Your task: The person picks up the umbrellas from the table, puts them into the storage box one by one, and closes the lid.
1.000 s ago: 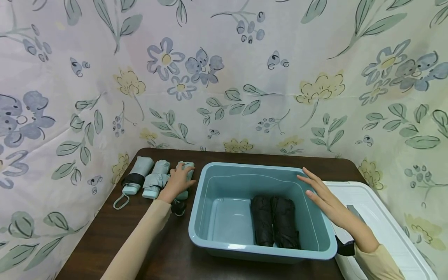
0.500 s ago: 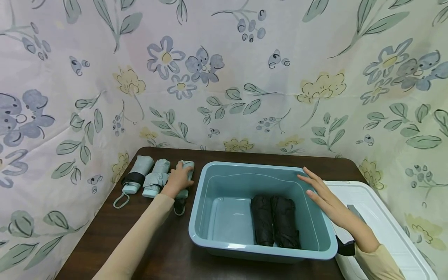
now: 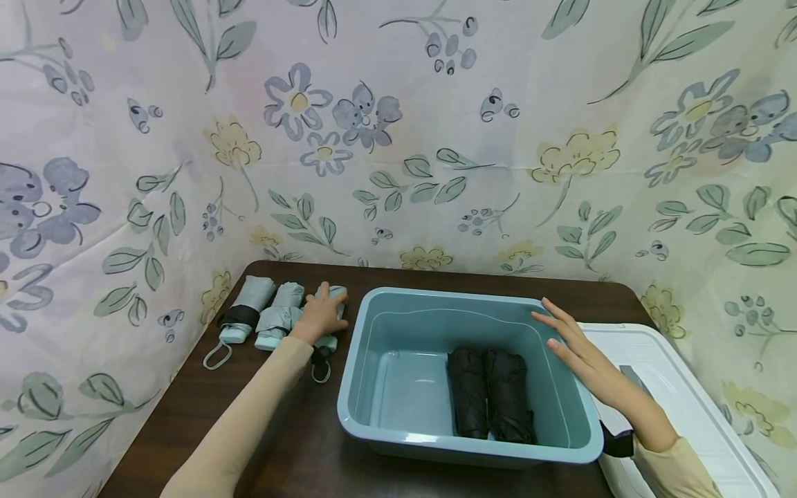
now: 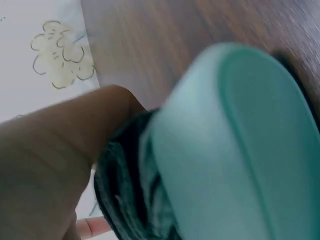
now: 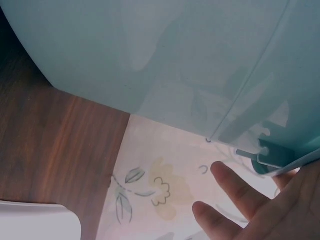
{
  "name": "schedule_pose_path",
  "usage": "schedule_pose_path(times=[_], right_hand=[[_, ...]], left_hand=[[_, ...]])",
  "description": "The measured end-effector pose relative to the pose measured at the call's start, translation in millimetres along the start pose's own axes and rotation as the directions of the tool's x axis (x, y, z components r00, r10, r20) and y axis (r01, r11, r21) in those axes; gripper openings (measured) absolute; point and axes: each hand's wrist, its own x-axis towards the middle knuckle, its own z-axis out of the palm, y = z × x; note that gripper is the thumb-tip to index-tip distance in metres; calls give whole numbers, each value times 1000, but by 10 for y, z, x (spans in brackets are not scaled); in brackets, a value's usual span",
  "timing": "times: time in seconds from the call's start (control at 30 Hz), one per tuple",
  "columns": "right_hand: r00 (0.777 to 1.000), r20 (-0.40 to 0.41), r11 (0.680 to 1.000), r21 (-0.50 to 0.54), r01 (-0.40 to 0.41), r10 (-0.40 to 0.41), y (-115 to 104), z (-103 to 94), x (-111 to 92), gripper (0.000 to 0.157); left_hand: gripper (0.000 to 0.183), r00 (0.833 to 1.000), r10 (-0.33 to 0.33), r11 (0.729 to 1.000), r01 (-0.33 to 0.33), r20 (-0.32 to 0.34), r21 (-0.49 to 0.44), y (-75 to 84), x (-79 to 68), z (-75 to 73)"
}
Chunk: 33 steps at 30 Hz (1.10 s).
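My left hand [image 3: 319, 317] grips a light teal folded umbrella [image 3: 326, 343] on the table, its fingers and thumb on either side of it. In the left wrist view the handle end of this umbrella [image 4: 215, 145] fills the middle, and the hand covers part of its fabric. Two more pale folded umbrellas lie just left of it: one with a black band [image 3: 240, 316], the other [image 3: 277, 319] beside the hand. Over the right rim of a blue-grey plastic bin [image 3: 405, 328], my right hand [image 3: 588, 360] rests with extended fingers. The bin holds two dark wrapped bundles [image 3: 468, 394], resembling folded umbrellas.
A white lid [image 3: 672, 387] lies to the right of the bin, partly under the right forearm. Dark wooden table [image 3: 299, 429] shows at the front left. Floral cloth [image 3: 423, 138] hangs behind and on both sides.
My left hand has shifted slightly on the teal umbrella, and the dark strap end with a ring below it has turned a little. My right hand stays on the rim.
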Motion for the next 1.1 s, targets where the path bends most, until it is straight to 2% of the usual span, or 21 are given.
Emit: schedule_pose_path(times=[0.37, 0.5, 0.63, 0.8, 0.97, 1.1], right_hand=[[1000, 2, 1000, 3, -2, 2, 30, -3, -2, 48], [1000, 3, 1000, -1, -10, 10, 49, 1, 3, 48], [1000, 4, 1000, -3, -15, 15, 51, -3, 3, 48], [1000, 11, 1000, 1, -6, 6, 24, -15, 2, 49], [1000, 12, 1000, 1, -7, 6, -2, -22, 5, 49], [1000, 16, 1000, 3, -7, 7, -1, -26, 9, 50]], left_hand=[[37, 999, 31, 999, -31, -4, 11, -45, 39, 33], [34, 1000, 26, 999, -26, 7, -28, -72, 38, 2], [29, 1000, 4, 994, -1, 27, -107, -101, 20, -16], [28, 998, -12, 967, 26, 55, -252, -150, -23, -38], [32, 999, 29, 922, -18, 25, -387, -189, -76, -97], [32, 998, 55, 895, -59, -22, -442, -214, -114, -162]])
